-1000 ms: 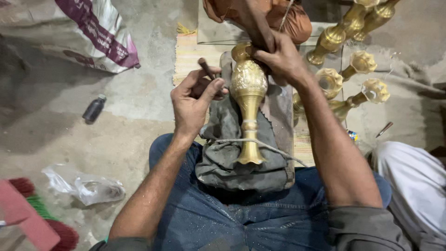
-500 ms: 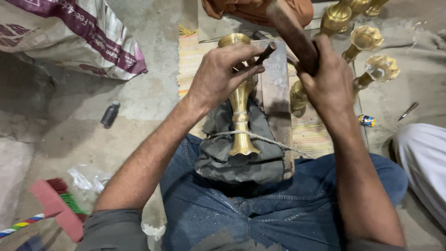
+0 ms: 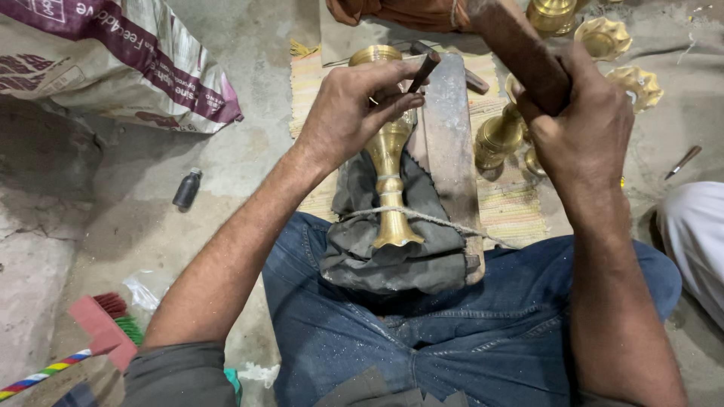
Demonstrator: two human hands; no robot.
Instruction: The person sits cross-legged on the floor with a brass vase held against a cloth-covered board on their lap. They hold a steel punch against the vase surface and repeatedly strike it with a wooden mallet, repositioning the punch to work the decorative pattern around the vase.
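Observation:
A brass vase (image 3: 391,162) lies on a grey cloth pad (image 3: 392,249) on my lap, tied down by a cord (image 3: 422,218). My left hand (image 3: 351,113) rests on the vase's upper body and pinches a small dark chisel (image 3: 424,71) with its tip against the brass. My right hand (image 3: 584,124) is raised to the right, gripping a thick wooden mallet handle (image 3: 516,49). A flat metal bar (image 3: 449,136) lies right beside the vase.
More brass pieces (image 3: 501,136) stand on the woven mat (image 3: 513,203), with others at the top right (image 3: 603,38). A printed sack (image 3: 113,60) lies at the top left, a small dark bottle (image 3: 187,188) and a red brush (image 3: 102,324) on the floor. Another person's white-clad leg (image 3: 694,241) is at right.
My left hand has settled lower on the vase with the chisel. My right hand with the mallet has lifted and drawn to the right, away from the chisel. The view has shifted slightly.

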